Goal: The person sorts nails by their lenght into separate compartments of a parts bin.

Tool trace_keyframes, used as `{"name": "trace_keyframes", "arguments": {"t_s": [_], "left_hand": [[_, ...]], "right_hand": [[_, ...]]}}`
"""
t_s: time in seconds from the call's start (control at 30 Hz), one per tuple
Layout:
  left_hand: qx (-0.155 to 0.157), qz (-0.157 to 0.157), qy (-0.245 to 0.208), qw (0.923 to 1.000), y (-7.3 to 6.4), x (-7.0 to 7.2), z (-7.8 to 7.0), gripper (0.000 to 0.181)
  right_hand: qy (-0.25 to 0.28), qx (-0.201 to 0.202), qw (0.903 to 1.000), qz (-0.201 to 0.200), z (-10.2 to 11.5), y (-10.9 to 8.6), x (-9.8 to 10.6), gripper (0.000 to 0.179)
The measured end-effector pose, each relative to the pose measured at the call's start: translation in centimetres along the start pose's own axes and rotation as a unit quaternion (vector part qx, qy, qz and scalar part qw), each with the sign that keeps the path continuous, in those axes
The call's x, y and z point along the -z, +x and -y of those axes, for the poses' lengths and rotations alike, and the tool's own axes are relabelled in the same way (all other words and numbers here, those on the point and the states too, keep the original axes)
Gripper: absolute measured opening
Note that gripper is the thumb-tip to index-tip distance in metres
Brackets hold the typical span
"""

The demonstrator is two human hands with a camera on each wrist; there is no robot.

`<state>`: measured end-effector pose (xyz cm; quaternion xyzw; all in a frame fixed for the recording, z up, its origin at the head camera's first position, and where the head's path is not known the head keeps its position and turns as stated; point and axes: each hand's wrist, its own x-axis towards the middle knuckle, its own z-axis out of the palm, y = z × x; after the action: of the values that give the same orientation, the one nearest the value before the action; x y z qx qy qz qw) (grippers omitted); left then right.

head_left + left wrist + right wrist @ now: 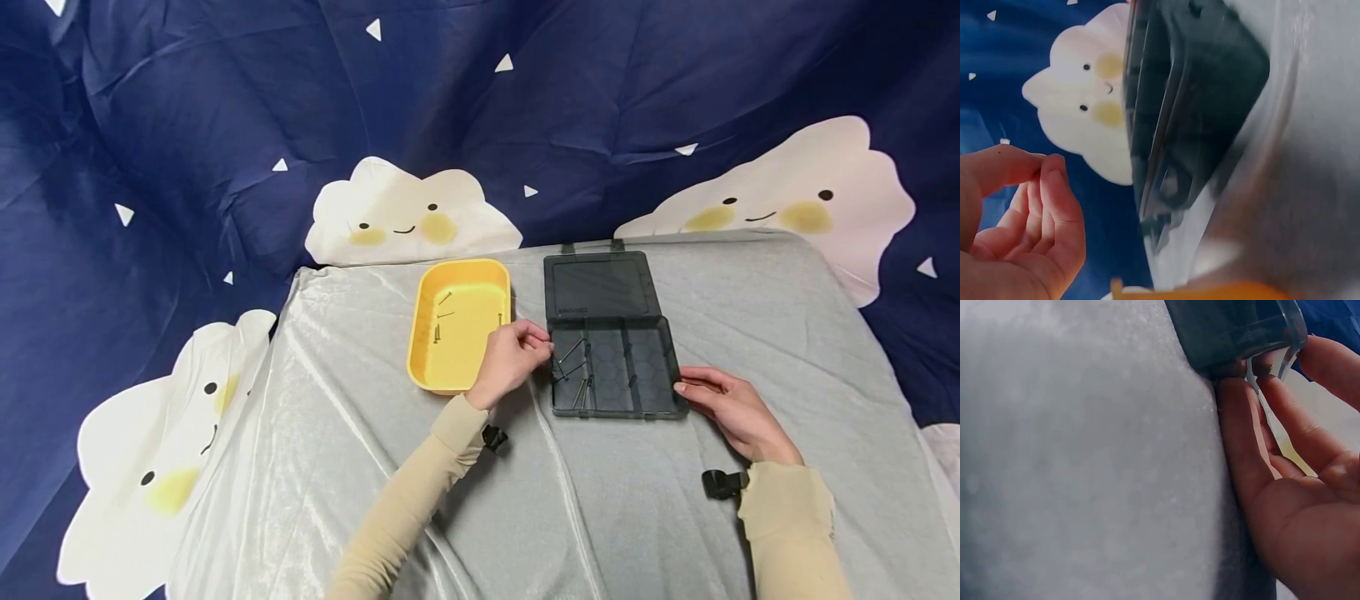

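Observation:
In the head view my left hand (512,358) is at the left edge of an open dark translucent compartment box (647,379). Its thumb and index fingertips meet, the other fingers curled; the left wrist view shows nothing sticking out between them. Several thin screws (580,392) lie in the box's left section, one with its upper end right at these fingertips. At the box's right side my right hand (738,412) rests its fairly straight fingers against the wall (1250,340), thumb tip at the rim. A yellow tray (468,367) left of the box holds several more screws (437,333).
The box's hinged lid (600,285) lies open toward the back. A grey cloth (600,500) covers the table. Behind it hangs a dark blue curtain (570,108) with cloud faces. Black wrist straps (723,483) sit at both cuffs.

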<state>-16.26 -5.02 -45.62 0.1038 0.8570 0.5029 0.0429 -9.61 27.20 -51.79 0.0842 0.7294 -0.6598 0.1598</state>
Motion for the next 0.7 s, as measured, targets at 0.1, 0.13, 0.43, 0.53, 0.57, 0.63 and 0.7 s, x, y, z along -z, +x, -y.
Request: {"name": "trace_keyframes", "arguments": {"t_s": [0.1,0.13,0.43,0.53,0.57,0.63,0.7], "left_hand": [[0.004,-0.018,-0.004,0.9998,0.0,1.0,0.2,0.009],[0.007,-0.025,-0.004,0.9997,0.1,1.4,0.4,0.008],[0.017,-0.086,0.022,0.9959,0.1,4.4,2.6,0.01],[0.025,-0.102,0.039,0.9937,0.2,5.4,3.4,0.009],[0.026,-0.109,0.05,0.9924,0.2,5.6,3.7,0.008],[0.032,-0.119,0.065,0.9903,0.2,6.1,4.2,0.008],[0.035,-0.124,0.08,0.9884,0.2,6.5,4.8,0.009]], "right_hand": [[0.001,0.002,1.0,0.001,0.0,0.0,0.0,0.041],[0.005,0.002,1.0,0.001,0.0,0.0,0.0,0.04],[0.022,0.0,0.9997,0.004,0.1,0.0,0.0,0.038],[0.025,-0.002,0.9997,0.005,0.1,0.1,0.1,0.038],[0.028,-0.002,0.9996,0.006,0.1,0.1,0.1,0.038],[0.033,-0.002,0.9994,0.007,0.1,0.1,0.1,0.038],[0.039,0.0,0.9992,0.007,0.1,0.0,0.0,0.038]]}}
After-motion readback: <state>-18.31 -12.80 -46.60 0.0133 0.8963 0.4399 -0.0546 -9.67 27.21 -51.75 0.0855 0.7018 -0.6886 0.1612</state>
